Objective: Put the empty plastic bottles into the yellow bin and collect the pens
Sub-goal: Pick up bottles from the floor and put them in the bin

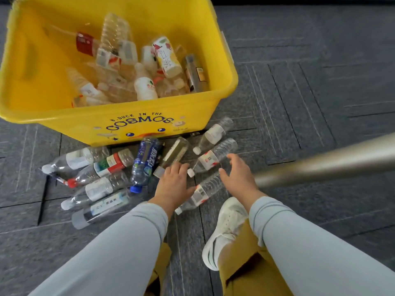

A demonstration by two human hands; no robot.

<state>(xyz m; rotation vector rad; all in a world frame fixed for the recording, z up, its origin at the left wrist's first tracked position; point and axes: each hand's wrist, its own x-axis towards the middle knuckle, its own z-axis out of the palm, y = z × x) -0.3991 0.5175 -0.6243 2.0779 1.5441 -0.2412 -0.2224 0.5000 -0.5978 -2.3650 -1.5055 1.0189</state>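
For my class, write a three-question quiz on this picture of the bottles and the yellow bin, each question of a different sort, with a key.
1. True or false: the yellow bin already holds bottles.
2. The blue-labelled bottle lies: A) in the bin, B) on the floor in front of the bin, C) in the left hand.
3. Fill in: the clear bottle between the left hand and the right hand lies on the ____.

Key: 1 true; 2 B; 3 floor.
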